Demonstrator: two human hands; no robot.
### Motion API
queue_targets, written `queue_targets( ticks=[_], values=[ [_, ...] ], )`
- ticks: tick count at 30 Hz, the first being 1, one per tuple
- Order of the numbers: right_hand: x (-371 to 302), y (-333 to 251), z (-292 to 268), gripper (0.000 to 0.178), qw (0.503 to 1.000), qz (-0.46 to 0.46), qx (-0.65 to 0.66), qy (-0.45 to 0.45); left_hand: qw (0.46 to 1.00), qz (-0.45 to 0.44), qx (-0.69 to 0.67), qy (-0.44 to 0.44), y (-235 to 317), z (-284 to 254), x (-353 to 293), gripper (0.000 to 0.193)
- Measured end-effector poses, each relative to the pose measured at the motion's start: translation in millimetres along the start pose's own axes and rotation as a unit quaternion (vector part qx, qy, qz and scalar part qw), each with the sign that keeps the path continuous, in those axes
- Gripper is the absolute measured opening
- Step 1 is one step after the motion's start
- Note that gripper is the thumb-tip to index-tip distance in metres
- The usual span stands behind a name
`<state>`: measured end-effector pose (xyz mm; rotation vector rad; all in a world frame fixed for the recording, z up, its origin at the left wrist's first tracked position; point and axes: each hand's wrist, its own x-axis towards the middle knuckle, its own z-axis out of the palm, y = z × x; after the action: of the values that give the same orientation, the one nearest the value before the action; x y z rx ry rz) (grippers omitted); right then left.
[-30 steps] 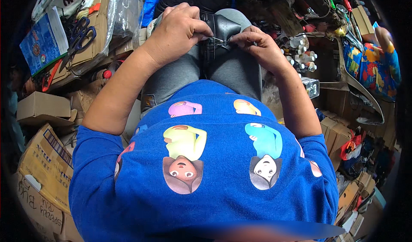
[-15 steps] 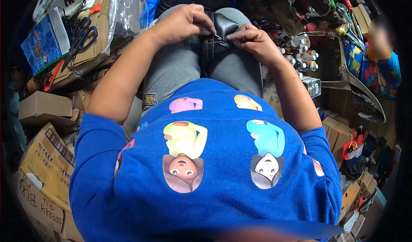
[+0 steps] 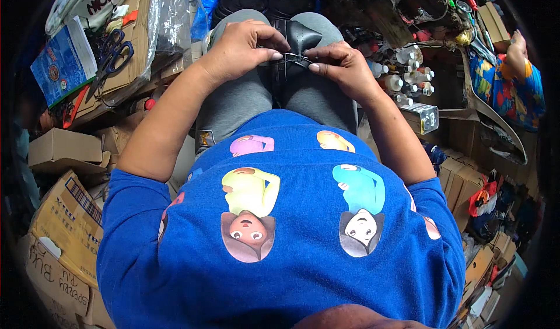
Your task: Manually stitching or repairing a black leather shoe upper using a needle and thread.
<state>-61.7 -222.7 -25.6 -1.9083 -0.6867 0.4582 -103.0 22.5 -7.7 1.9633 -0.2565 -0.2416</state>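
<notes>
A glossy black leather piece (image 3: 304,35), shaped like part of a shoe, is held upright between my grey-trousered knees. My left hand (image 3: 248,48) is at its left side, thumb and forefinger pinched on a thin, shiny, needle-like piece (image 3: 293,55) that points to the right. From the right, my right hand (image 3: 341,65) closes thumb and forefinger at the near edge of the leather, where dark thread seems to run. The fingertips of both hands almost meet there. Just what sits between my right fingertips is too small to make out.
To the left lie scissors (image 3: 111,59), a blue booklet (image 3: 63,60) and cardboard boxes (image 3: 65,150). Several small bottles (image 3: 411,75) stand at the right, near a clear box (image 3: 423,119). Another person's arm (image 3: 515,58) shows at the far right.
My left hand has come down slightly, its thumb now straighter along the needle-like piece. My right thumb has spread a little lower. The other person's limb at far right has shifted.
</notes>
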Motion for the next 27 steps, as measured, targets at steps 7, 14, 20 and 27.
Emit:
queue_targets(
  ticks=[7,14,20,27],
  values=[
    [-2,-14,8,0.027,0.998,0.052,0.021,0.032,0.996,-0.07,-0.053,0.035,-8,15,0,0.016],
    [8,-13,5,0.016,0.981,0.153,0.119,0.025,0.997,-0.019,-0.027,0.073,-8,22,6,0.015],
    [14,-5,-2,0.016,0.997,0.056,0.062,0.003,0.98,0.117,0.12,0.106,-14,8,7,0.008],
    [5,-29,-23,0.008,0.988,0.02,-0.153,-0.015,0.983,0.072,0.159,0.05,14,7,-9,0.009]
  ],
)
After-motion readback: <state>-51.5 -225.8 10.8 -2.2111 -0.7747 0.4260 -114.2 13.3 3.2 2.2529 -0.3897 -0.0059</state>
